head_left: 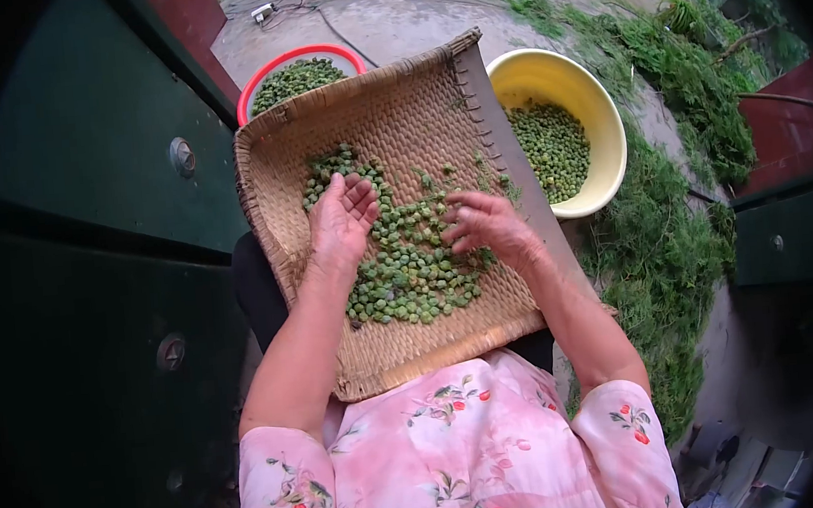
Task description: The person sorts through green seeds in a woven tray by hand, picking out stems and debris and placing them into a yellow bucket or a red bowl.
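A woven wicker tray rests tilted across my lap, with a flat strip along its right edge. Small, knobbly green fruits or cones lie spread over its middle and lower part. My left hand is over the left side of the pile, palm turned inward and fingers slightly curled, with nothing visible in it. Opposite it, my right hand hovers at the pile's right side, its fingers bent and apart. A few green sprigs lie beside the right hand near the tray's edge.
Beyond the tray's right edge stands a yellow bucket partly filled with the same green pieces. A red-rimmed basin of them sits behind the upper left corner. Cut green branches cover the ground at right. A dark green metal door borders the left.
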A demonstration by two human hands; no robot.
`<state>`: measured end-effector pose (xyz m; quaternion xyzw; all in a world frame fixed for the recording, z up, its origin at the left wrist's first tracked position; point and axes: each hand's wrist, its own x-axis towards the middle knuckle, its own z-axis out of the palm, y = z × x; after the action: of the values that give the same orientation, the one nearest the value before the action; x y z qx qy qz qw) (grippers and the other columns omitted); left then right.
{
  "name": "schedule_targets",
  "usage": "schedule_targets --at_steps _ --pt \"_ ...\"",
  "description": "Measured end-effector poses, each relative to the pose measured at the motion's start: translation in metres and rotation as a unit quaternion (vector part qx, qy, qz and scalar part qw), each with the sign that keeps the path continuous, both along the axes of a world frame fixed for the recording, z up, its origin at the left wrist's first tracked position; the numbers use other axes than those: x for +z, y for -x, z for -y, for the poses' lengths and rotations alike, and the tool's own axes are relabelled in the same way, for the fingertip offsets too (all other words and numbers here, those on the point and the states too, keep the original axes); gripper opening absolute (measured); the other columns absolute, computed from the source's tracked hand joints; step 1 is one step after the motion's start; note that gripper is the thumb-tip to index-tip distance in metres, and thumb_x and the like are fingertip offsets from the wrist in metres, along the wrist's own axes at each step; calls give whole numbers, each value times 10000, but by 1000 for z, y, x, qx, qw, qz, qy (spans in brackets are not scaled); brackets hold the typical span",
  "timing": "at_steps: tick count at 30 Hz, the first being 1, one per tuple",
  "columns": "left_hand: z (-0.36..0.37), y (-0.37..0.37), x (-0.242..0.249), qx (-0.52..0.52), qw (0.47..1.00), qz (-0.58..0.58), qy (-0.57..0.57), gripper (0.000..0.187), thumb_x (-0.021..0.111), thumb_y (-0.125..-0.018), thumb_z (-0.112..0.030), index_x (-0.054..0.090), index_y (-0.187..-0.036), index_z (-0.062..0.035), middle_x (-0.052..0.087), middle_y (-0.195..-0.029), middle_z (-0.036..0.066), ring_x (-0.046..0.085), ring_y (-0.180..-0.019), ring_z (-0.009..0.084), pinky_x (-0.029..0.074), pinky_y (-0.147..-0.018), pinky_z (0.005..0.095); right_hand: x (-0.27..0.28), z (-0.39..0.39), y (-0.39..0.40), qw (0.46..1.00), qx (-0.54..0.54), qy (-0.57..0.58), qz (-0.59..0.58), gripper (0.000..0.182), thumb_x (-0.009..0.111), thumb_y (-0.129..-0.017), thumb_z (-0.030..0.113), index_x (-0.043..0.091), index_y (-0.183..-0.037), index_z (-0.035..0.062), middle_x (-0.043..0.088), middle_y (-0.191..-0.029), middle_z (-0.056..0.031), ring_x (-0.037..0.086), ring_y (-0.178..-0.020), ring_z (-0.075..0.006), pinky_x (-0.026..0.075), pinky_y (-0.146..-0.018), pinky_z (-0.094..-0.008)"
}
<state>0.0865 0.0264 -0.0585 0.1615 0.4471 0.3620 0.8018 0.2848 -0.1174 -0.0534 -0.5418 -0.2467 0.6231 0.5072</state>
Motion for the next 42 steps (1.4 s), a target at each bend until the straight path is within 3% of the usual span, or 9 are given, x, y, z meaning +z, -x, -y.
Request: schedule_targets --at_steps 3,7,13,15,19,25,31,38,42 --pt "4 3 -5 -16 1000 -3 12 281 535 -926 -331 595 -956 -58 646 -818 62 617 -734 171 515 -610 289 -14 2 11 989 123 55 -67 457 568 -895 135 429 -1292 -44 589 -1107 -187 650 -847 -230 571 -670 -301" --pt "-4 15 -6 -21 1000 -7 -11 275 534 -926 -323 597 -969 -59 644 -816 58 618 -736 170 516 -606 282 -8 -21 10 997 -81 -14 -3 452 552 -902 119 419 -1303 -41 581 -1124 -183 647 -884 -219 570 -677 -281" --pt "-11 18 -8 -6 1000 -2 2 267 524 -933 -315 602 -967 -62 645 -841 59 619 -760 171 516 -628 289 3 -33 47 982 -65 12 179 281 603 -849 104 584 -1106 -9 621 -1057 -135 645 -831 -195 545 -663 -282" --pt "-9 18 -5 -21 1000 -5 -4 261 523 -935 -312 603 -957 -65 647 -838 52 621 -759 162 513 -626 283 -21 -32 54 889 -38 -49 453 209 682 -781 174 631 -905 14 634 -944 -157 637 -771 -277 519 -665 -363" --pt "-6 14 4 -67 995 -52 -55 245 542 -926 -301 607 -964 -67 653 -816 35 618 -698 132 510 -616 264 -12 -28 69 727 91 -29 680 245 704 -743 241 599 -821 34 594 -858 -144 621 -795 -329 496 -671 -437" --pt "3 6 15 -196 949 -159 -188 231 565 -908 -276 623 -969 -60 640 -813 10 593 -678 85 485 -613 219 -18 -31 66 748 35 -67 659 157 683 -739 169 635 -819 42 604 -850 -130 616 -753 -298 499 -657 -394" --pt "9 -1 16 -338 897 -137 -251 298 635 -803 -102 608 -1088 -20 604 -1014 51 574 -857 111 482 -671 237 -13 -24 50 973 -95 -23 208 166 671 -788 156 660 -906 38 605 -722 -22 557 -621 -106 466 -558 -246" --pt "17 -13 16 -391 854 -166 -301 235 630 -811 -84 636 -1027 9 631 -825 8 583 -726 88 499 -677 252 3 -18 44 991 -129 9 21 122 659 -812 155 647 -858 43 585 -669 28 516 -549 -45 387 -467 -195" --pt "25 -18 4 -320 682 -351 -556 218 663 -757 -97 658 -949 7 633 -816 41 598 -752 127 493 -690 284 3 -6 31 987 -135 -8 82 109 654 -801 145 651 -830 39 578 -655 25 515 -550 -46 388 -486 -197"
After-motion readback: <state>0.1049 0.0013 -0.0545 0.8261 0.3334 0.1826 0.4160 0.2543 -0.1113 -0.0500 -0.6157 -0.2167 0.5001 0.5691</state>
